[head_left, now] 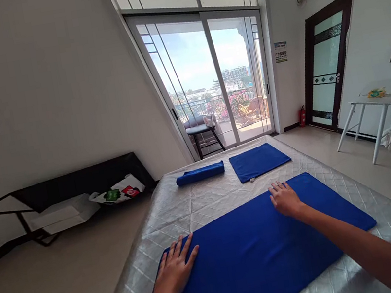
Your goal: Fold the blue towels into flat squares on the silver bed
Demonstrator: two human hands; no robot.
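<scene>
A blue cloth [250, 247] lies spread out on the quilted silver-grey bed cover [165, 211]. On its far left corner rests my left hand [176, 269], palm down with fingers spread. My right hand [285, 199] lies flat on the cloth close to its far edge, right of the middle, fingers stretched forward. Neither hand grips anything. Beyond the cloth is a rolled blue cloth [200, 173] on the left. To the right of that roll, a folded blue cloth [260, 161] lies flat with a small white tag at its near edge.
Against the left wall stands a low black rack [85, 182] with white packages. A dark stool [202, 129] is by the sliding glass door [184, 78]. To the right are a white table [378, 100], a red fire extinguisher [302, 116] and a dark-framed door [331, 63].
</scene>
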